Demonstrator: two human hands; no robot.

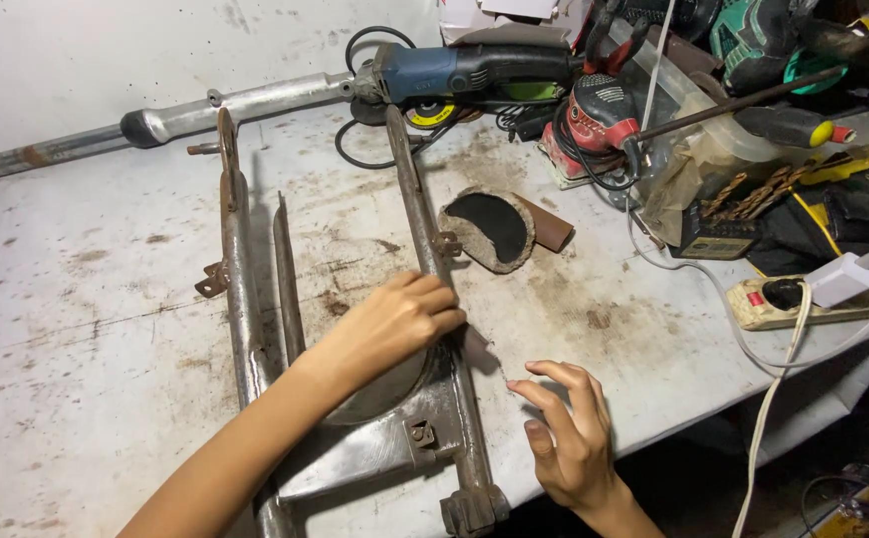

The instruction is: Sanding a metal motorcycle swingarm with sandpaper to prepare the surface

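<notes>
Head view looks down on a stained white worktop point(76, 329) carrying a rusty metal swingarm frame point(245, 299), its two long tubes running from the upper centre of the frame to the lower centre. Left hand point(394, 324) lies curled over the right-hand tube near the middle of the frame, fingers bent down on the metal; whether the grip closes round it cannot be told. Right hand point(569, 438), lower right of centre, hovers just beside that tube with fingers loosely spread, grip wide and holding nothing. A blue angle grinder point(454, 72) lies at the upper centre, a white power strip point(803, 297) at the right edge.
</notes>
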